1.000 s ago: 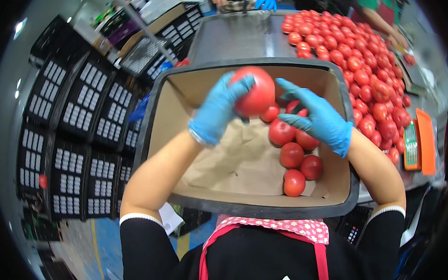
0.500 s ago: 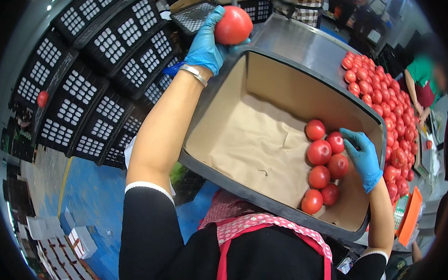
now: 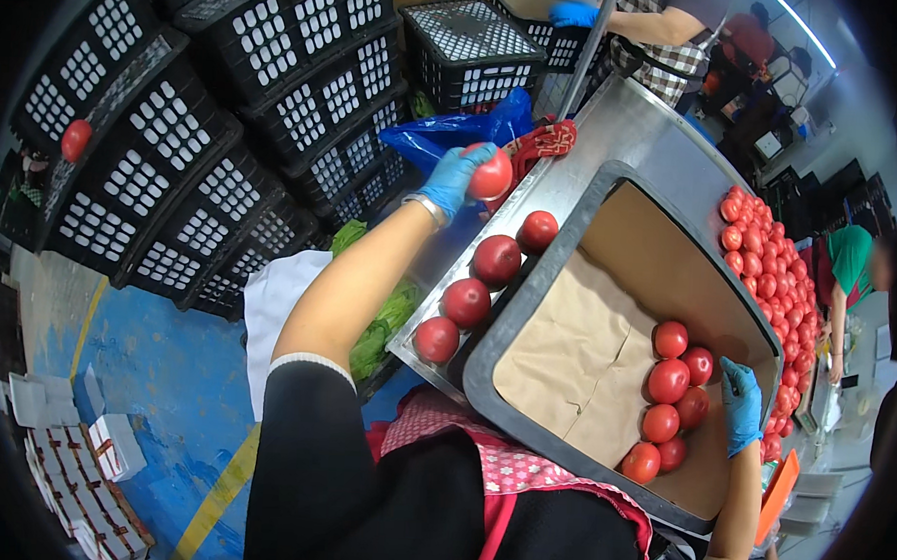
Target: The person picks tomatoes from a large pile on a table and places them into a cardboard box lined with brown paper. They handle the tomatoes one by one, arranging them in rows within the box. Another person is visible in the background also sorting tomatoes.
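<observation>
My left hand (image 3: pixel 455 183), in a blue glove, grips a large red tomato (image 3: pixel 491 176) above the metal table's left edge. Just below it, several loose tomatoes (image 3: pixel 496 260) sit in a row between that edge and the crate. The black-rimmed crate (image 3: pixel 527 313) is lined with brown paper (image 3: pixel 566 350). Toward its right side lie several tomatoes (image 3: pixel 668 381), grouped in two rough columns. My right hand (image 3: pixel 742 409), also blue-gloved, is inside the crate's right wall, beside the tomatoes, with thumb and fingers apart and nothing visible in it.
A big heap of tomatoes (image 3: pixel 769 274) covers the metal table (image 3: pixel 665 139) beyond the crate. Stacked black mesh crates (image 3: pixel 306 114) stand at the left. A blue plastic bag (image 3: pixel 455 135) and green leaves (image 3: pixel 387 322) are near the table edge. Co-workers stand behind and at right.
My left hand has come lower with its tomato. My right hand has drawn away from the tomato it was beside. The view has shifted left, revealing the loose tomatoes beside the crate.
</observation>
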A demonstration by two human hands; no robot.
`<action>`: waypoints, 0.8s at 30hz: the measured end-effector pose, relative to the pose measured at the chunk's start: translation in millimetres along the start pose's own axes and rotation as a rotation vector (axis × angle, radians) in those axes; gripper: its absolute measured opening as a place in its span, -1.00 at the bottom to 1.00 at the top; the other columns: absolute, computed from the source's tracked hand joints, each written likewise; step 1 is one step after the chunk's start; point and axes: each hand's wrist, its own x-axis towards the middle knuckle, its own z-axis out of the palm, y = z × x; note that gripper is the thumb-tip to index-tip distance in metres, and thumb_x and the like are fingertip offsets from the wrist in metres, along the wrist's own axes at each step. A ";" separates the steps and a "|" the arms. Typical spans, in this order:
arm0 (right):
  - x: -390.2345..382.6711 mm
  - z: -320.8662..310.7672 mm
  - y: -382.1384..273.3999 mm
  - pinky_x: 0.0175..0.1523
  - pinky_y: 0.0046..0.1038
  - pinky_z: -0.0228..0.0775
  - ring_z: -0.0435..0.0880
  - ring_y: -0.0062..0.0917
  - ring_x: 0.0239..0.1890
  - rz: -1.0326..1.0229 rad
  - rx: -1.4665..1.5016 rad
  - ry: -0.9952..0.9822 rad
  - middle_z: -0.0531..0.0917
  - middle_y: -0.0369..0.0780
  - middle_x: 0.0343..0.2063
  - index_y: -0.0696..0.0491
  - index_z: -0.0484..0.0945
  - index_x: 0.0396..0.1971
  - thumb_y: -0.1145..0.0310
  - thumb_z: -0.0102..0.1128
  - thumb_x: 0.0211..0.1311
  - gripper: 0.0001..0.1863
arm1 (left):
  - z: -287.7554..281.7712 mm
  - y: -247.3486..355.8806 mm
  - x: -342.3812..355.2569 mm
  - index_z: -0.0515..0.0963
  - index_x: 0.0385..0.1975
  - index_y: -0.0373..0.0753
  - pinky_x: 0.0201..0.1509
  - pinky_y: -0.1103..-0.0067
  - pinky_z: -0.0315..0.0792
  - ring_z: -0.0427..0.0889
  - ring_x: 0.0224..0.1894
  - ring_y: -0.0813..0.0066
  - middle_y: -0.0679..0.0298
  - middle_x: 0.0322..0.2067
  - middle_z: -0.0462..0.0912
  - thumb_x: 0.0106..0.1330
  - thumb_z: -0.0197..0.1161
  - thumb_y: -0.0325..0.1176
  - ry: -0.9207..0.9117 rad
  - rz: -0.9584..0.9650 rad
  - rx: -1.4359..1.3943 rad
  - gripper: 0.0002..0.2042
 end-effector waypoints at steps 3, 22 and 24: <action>-5.7 1.0 12.2 -0.05 -0.48 0.45 0.63 -0.38 -0.18 -0.039 -0.118 -0.012 0.61 -0.16 -0.22 0.06 0.59 -0.05 0.62 0.13 0.17 -0.66 | 18.4 -21.2 18.4 0.32 0.05 -0.24 -0.34 0.48 0.53 0.63 -0.23 0.34 0.11 -0.15 0.55 0.12 0.33 0.05 -0.112 -0.057 0.000 -0.37; -2.3 5.9 13.1 -0.14 -0.36 0.49 0.66 -0.23 -0.24 0.184 -0.209 0.080 0.65 -0.09 -0.30 0.00 0.63 -0.09 0.54 0.17 0.17 -0.71 | 106.0 -85.6 118.3 0.40 0.14 -0.24 0.19 0.21 0.31 0.49 0.06 -0.07 -0.12 0.06 0.44 0.27 -0.10 0.26 -0.007 0.207 1.295 -0.31; -10.6 6.7 20.9 -0.14 -0.36 0.49 0.65 -0.22 -0.25 0.135 -0.218 0.095 0.65 -0.09 -0.31 0.01 0.63 -0.09 0.54 0.15 0.18 -0.71 | 110.2 -79.0 110.9 0.41 0.15 -0.16 0.18 0.20 0.32 0.51 0.02 -0.08 -0.09 0.06 0.43 0.27 -0.11 0.27 -0.123 0.219 1.282 -0.34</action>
